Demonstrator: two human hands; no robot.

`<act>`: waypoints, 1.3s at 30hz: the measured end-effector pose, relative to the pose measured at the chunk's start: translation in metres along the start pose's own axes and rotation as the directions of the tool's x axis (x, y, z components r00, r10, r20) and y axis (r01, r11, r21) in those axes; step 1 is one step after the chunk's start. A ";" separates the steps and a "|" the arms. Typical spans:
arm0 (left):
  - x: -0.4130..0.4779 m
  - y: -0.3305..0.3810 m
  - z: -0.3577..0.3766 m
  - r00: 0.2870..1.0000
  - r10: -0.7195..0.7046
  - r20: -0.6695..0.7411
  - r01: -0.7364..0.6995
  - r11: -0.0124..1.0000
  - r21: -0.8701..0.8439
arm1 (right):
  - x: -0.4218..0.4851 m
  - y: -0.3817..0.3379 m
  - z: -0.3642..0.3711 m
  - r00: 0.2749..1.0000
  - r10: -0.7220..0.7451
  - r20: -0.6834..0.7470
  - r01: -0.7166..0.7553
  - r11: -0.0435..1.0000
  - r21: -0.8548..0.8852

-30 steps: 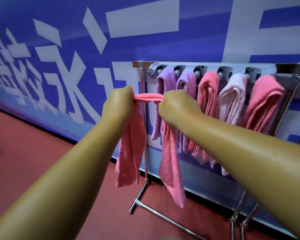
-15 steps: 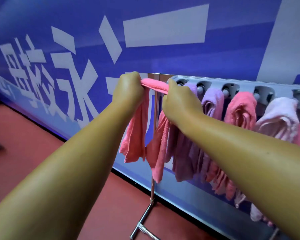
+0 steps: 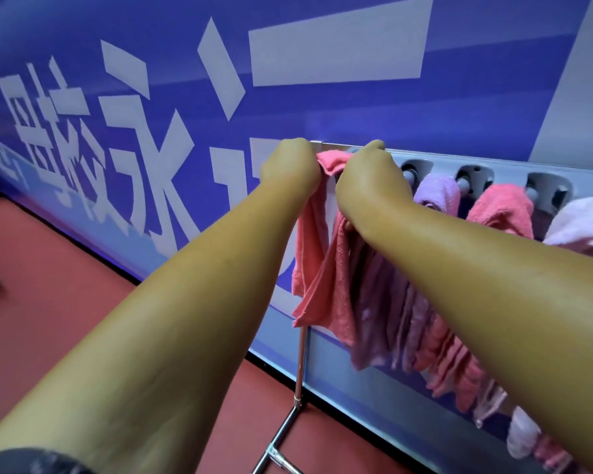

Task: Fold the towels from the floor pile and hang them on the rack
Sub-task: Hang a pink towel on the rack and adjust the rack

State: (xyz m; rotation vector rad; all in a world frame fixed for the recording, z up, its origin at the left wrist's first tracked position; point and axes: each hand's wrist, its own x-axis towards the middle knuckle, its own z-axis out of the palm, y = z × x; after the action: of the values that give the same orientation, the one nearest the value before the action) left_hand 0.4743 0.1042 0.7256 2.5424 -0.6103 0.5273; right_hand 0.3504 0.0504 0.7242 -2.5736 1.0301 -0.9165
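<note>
A pink towel [image 3: 317, 265] hangs folded from both my hands at the left end of the metal rack [image 3: 435, 159]. My left hand [image 3: 290, 165] grips its top fold on the left, and my right hand [image 3: 367, 176] grips the same fold on the right, close together. The towel's two halves droop down in front of the rack's upright pole [image 3: 300, 364]. Further right on the rack's pegs hang a purple towel [image 3: 437, 195], another pink towel [image 3: 502, 210] and a pale pink towel [image 3: 582, 227].
A blue wall [image 3: 322, 107] with large white characters runs right behind the rack. The floor [image 3: 65, 302] is red. The rack's chrome foot [image 3: 278, 453] spreads across the floor below the pole. More towel ends hang low at the right.
Both hands have lifted the pink towel higher and brought it up to the rack's left end. The hands have also drawn closer together.
</note>
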 end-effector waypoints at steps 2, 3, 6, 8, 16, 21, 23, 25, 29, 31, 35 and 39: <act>-0.002 -0.003 0.016 0.998 -0.015 0.054 0.015 1.000 0.002 | -0.002 0.004 0.001 0.995 -0.068 0.074 0.078 0.987 -0.143; -0.004 -0.006 0.021 0.996 -0.019 0.083 0.018 1.000 0.012 | -0.004 0.006 -0.001 0.983 -0.118 0.138 0.148 0.960 -0.238; -0.007 -0.014 0.031 0.987 -0.046 0.151 0.041 0.998 0.038 | -0.009 0.017 0.006 0.960 -0.188 0.206 0.246 0.921 -0.302; -0.010 -0.018 0.036 0.988 -0.031 0.151 0.026 0.999 0.030 | -0.014 0.022 0.017 0.953 -0.202 0.226 0.262 0.925 -0.274; -0.047 -0.041 0.070 0.987 -0.070 0.146 0.111 0.950 -0.290 | -0.044 0.040 0.060 0.953 -0.113 0.281 0.136 0.989 -0.061; -0.079 -0.061 0.107 0.949 -0.130 0.287 0.225 0.917 -0.329 | -0.063 0.056 0.100 0.850 -0.032 0.525 0.076 0.995 -0.064; -0.092 -0.068 0.124 0.927 -0.128 0.352 0.234 0.932 -0.276 | -0.074 0.062 0.113 0.703 0.026 0.711 -0.084 0.995 0.047; -0.104 -0.076 0.136 0.886 -0.117 0.448 0.245 0.939 -0.239 | -0.084 0.068 0.124 0.607 0.018 0.795 -0.265 0.947 0.180; -0.125 -0.090 0.152 0.775 -0.105 0.623 0.371 0.874 -0.314 | -0.099 0.081 0.141 0.627 -0.061 0.777 -0.295 0.904 0.309; -0.134 -0.090 0.153 0.747 -0.036 0.664 0.381 0.842 -0.383 | -0.105 0.086 0.145 0.651 -0.037 0.759 -0.304 0.902 0.305; -0.139 -0.088 0.163 0.785 -0.043 0.618 0.430 0.756 -0.493 | -0.110 0.095 0.138 0.762 0.064 0.645 -0.262 0.940 0.216; -0.142 -0.083 0.178 0.819 -0.108 0.563 0.444 0.742 -0.503 | -0.115 0.106 0.145 0.765 0.086 0.638 -0.165 0.984 0.065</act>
State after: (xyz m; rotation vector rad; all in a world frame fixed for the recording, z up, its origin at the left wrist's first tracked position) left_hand 0.4434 0.1225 0.4863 2.0423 -0.4384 -0.4272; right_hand 0.3185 0.0480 0.5133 -2.3862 0.8840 -0.0305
